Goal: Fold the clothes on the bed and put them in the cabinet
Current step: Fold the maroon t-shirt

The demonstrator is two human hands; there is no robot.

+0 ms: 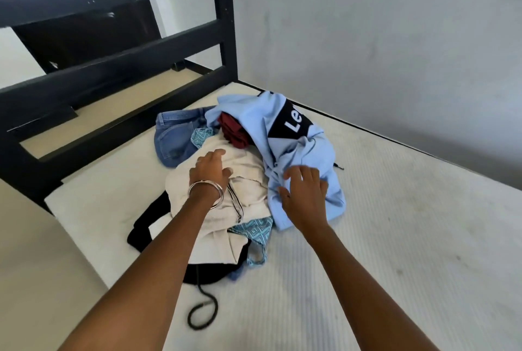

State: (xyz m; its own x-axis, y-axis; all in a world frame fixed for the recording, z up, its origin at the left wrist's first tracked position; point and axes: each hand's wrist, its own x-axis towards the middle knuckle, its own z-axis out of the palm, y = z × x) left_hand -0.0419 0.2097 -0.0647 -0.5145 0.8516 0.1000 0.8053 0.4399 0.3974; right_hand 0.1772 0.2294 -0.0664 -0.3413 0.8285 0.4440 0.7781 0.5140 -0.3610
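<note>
- Left hand, bangles at the wrist, lies fingers spread and relaxed on the cream garment, gripping nothing.
- Right hand is open, fingers loosely spread over the light blue hoodie; contact unclear.
- The clothes form one crumpled heap on the bed, with jeans toward the black bed frame; no clear long axis.

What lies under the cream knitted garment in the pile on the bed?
Under the cream knitted garment a black garment and a turquoise patterned cloth stick out. How far they reach beneath is covered, also by the left hand.
</note>
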